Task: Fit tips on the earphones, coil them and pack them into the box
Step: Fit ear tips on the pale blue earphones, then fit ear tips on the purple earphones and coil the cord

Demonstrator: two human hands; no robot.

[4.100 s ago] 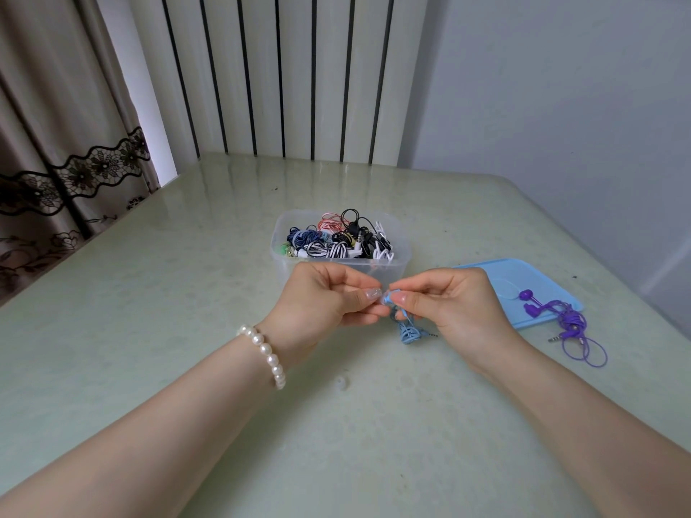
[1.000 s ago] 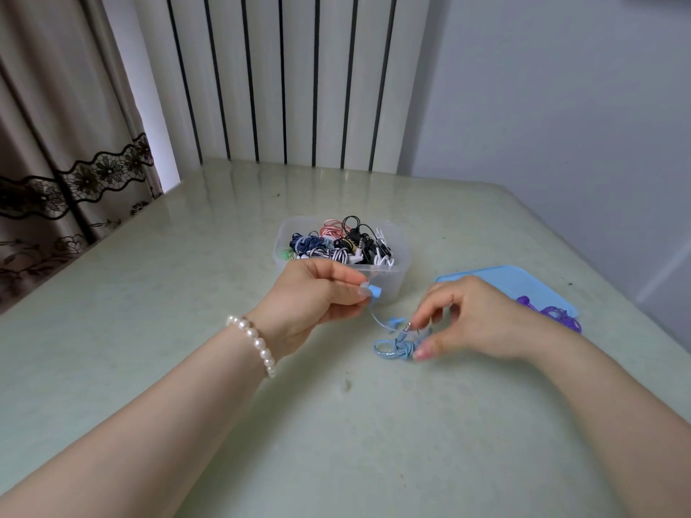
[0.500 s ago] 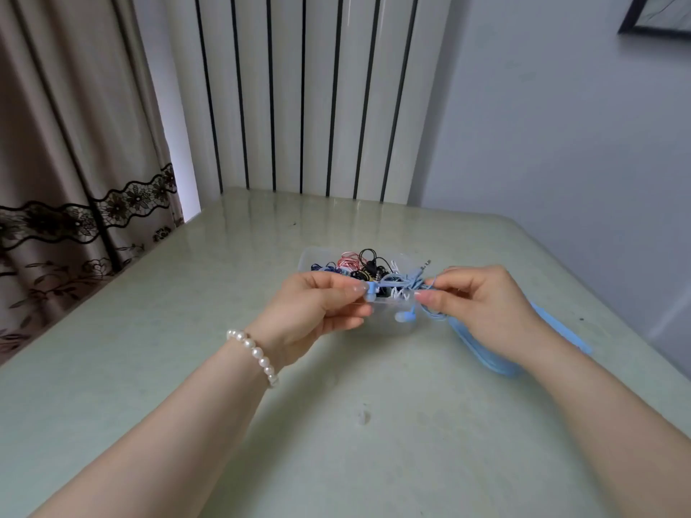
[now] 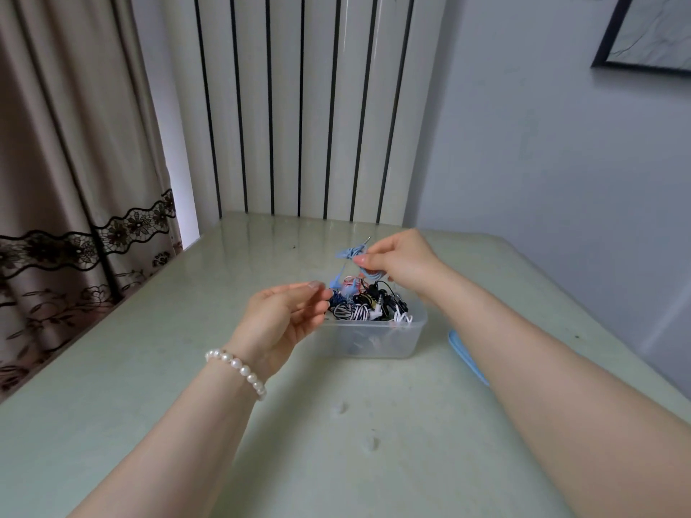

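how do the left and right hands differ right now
The right hand pinches the blue earphones; the left hand holds nothing. The right hand is raised over the box, fingers curled; the left hand sits lower at the box's near-left edge, fingers loosely open. Both are bare.

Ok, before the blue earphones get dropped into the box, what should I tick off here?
1. Right hand pinches the blue earphones: ok.
2. Bundle is above the open box: ok.
3. Cable fully coiled: not ok, one earbud dangles loose on its wire.
4. Left hand out of the drop path: not ok, its fingertips sit by the dangling earbud at the box's edge.
5. Tips fitted on both earbuds: cannot tell.
6. Room in the box: cannot tell, coiled earphones already reach the rim.
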